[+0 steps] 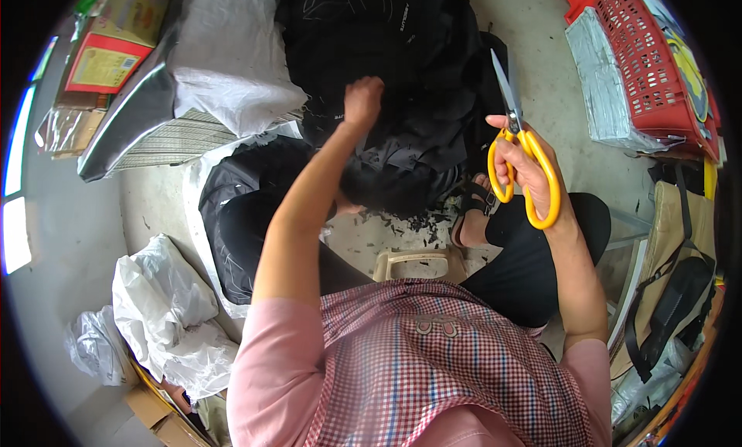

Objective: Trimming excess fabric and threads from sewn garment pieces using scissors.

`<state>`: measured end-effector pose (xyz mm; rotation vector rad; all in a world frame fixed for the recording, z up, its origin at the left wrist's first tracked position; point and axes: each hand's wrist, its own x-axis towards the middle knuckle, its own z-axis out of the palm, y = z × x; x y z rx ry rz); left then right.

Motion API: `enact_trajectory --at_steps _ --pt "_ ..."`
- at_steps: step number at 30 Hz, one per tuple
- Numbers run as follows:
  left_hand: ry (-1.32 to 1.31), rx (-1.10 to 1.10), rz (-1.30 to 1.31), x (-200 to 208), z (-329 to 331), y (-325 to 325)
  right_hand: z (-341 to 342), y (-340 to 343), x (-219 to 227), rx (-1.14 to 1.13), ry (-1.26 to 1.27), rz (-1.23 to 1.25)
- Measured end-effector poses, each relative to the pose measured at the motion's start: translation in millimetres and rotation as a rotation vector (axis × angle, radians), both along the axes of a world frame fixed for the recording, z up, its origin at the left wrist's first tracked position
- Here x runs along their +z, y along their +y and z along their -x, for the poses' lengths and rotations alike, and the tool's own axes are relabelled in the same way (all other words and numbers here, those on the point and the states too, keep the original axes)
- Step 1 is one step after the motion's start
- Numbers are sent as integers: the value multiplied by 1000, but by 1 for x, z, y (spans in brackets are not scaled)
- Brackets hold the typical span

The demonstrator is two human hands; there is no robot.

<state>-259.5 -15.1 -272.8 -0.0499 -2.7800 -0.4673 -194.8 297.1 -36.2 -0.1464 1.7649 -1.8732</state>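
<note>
The left hand (363, 100) grips the black fabric (402, 68) far ahead; the right hand (525, 165) holds yellow-handled scissors (519, 149), blades pointing away.

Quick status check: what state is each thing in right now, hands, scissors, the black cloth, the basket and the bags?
Left hand: closed, gripping the black cloth.
Right hand: raised, fingers through the scissors' handles.
Scissors: held, blades together, pointing up and away.
Black cloth: heaped on the floor, bunched where gripped.
Red basket: tilted on its side.
White bags: crumpled, lying on the floor.
Stool: upright between the knees.
</note>
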Motion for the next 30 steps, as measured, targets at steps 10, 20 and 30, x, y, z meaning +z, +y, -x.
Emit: enact_trajectory --at_steps 10,20,30 --pt "279 -237 -195 352 -95 -28 -10 2 -3 -139 596 -136" --pt "426 -20 -431 519 -289 -49 -49 -35 63 -99 959 88" --pt "48 -9 -878 403 -273 -179 -143 -57 7 432 387 99"
